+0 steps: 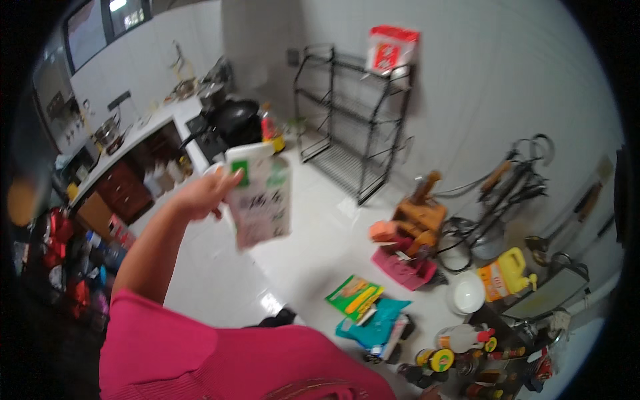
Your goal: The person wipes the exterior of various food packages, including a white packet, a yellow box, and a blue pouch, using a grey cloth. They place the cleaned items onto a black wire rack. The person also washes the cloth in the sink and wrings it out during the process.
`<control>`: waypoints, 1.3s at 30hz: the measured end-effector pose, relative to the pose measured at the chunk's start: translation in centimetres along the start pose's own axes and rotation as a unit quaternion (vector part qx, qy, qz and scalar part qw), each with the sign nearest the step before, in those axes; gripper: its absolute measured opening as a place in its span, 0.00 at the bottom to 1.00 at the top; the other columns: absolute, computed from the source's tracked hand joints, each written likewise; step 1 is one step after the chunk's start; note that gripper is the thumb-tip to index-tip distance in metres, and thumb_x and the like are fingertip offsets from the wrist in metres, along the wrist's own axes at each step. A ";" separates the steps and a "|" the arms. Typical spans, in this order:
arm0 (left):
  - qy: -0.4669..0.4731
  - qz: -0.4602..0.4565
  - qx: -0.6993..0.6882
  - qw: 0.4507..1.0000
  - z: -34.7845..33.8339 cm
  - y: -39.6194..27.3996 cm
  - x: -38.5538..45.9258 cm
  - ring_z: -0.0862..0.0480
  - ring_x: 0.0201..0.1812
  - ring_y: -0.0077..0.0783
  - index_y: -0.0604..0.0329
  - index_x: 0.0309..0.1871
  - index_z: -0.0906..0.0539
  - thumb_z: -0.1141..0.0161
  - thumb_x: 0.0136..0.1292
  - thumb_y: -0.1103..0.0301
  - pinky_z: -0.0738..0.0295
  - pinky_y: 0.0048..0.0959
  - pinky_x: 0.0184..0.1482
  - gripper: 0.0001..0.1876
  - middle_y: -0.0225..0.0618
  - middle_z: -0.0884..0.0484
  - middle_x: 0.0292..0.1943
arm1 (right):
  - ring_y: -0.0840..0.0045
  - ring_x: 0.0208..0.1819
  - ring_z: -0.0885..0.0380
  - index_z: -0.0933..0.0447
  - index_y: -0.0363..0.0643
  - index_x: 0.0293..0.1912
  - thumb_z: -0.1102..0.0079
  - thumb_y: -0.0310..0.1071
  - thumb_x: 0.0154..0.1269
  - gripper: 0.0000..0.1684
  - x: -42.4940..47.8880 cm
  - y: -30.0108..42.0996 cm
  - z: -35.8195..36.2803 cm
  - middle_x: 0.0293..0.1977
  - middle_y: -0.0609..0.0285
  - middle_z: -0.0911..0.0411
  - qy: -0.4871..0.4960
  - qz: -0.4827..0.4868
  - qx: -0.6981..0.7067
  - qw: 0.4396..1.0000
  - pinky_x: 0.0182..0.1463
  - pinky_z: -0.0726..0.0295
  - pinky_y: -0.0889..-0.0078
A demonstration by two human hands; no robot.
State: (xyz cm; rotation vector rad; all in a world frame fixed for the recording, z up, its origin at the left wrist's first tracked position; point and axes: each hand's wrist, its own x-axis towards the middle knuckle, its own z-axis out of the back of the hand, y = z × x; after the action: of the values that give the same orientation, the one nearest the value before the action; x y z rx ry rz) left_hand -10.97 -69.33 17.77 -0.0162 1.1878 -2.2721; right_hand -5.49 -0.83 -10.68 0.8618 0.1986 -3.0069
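Observation:
My left hand [212, 192], reaching out from a pink sleeve, grips the upper left edge of a pale printed packet [265, 200]. The packet hangs above the white countertop, in front of a black wok [237, 120] and an oil bottle [270, 127]; it looks blurred. To its right stands a black wire shelf rack [372, 120] bearing a red and white bag [392, 50]. A green and yellow packet [355, 297] lies over a teal bag [377, 325] nearer my body. Only a sliver of my right hand [431, 393] seems to show at the bottom edge; its fingers are unclear.
Along the right stand a wooden knife block [420, 215], a pink basket [405, 270], white bowls [467, 295], a yellow jug [505, 275] and several jars and bottles. Utensils hang on the wall. Pots stand on the far left counter [150, 122].

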 end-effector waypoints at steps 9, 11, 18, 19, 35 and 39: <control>0.177 -0.120 -0.190 0.958 7.8 -4.2 11.7 0.19 0.61 0.50 0.64 0.68 0.26 0.51 0.77 0.41 0.14 0.48 0.54 0.33 0.53 0.22 0.62 | 0.58 0.55 0.17 0.28 0.43 0.65 0.32 0.58 0.56 0.43 4.4 -0.5 -10.4 0.56 0.51 0.18 0.018 -0.189 0.021 0.982 0.56 0.15 0.55; 0.171 -0.144 -0.224 0.949 9.3 -5.5 14.4 0.20 0.62 0.51 0.62 0.69 0.27 0.50 0.77 0.41 0.14 0.50 0.54 0.33 0.53 0.22 0.63 | 0.59 0.57 0.18 0.27 0.46 0.64 0.29 0.63 0.52 0.46 4.4 0.0 -10.5 0.57 0.54 0.18 0.027 -0.199 0.014 0.980 0.58 0.16 0.56; 0.099 -0.243 -0.276 0.925 13.1 -14.2 22.6 0.19 0.60 0.45 0.54 0.68 0.27 0.49 0.76 0.39 0.17 0.45 0.55 0.31 0.44 0.20 0.61 | 0.73 0.65 0.23 0.31 0.49 0.70 0.31 0.67 0.53 0.51 1.1 7.4 0.0 0.65 0.62 0.24 0.148 -0.175 -0.143 0.963 0.63 0.19 0.67; 0.099 -0.262 -0.277 0.919 14.2 -15.4 24.0 0.18 0.59 0.42 0.53 0.68 0.27 0.49 0.76 0.39 0.17 0.44 0.55 0.30 0.42 0.20 0.60 | 0.73 0.65 0.23 0.30 0.49 0.70 0.32 0.65 0.55 0.49 1.8 7.6 -0.2 0.65 0.62 0.24 0.145 -0.190 -0.119 0.964 0.63 0.19 0.67; 0.018 -0.291 -0.224 0.930 10.5 -31.7 42.6 0.23 0.55 0.35 0.45 0.58 0.20 0.46 0.74 0.39 0.21 0.41 0.51 0.24 0.32 0.20 0.56 | 0.69 0.54 0.16 0.21 0.48 0.60 0.45 0.54 0.71 0.27 3.8 2.8 -6.9 0.53 0.61 0.15 0.061 -0.363 0.044 0.929 0.52 0.16 0.63; 0.005 -0.249 -0.206 0.946 8.8 -32.4 45.6 0.23 0.52 0.34 0.47 0.58 0.20 0.45 0.73 0.39 0.20 0.38 0.47 0.24 0.33 0.21 0.54 | 0.69 0.51 0.15 0.18 0.47 0.57 0.45 0.53 0.72 0.25 3.8 3.1 -6.9 0.50 0.61 0.14 0.038 -0.398 0.092 0.912 0.49 0.16 0.64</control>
State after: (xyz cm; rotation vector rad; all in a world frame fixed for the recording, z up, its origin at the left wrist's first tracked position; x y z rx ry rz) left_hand -62.31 -83.90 36.57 -0.5175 1.8079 -2.3789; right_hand -4.98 -2.91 -18.87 1.1405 0.3445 -3.7955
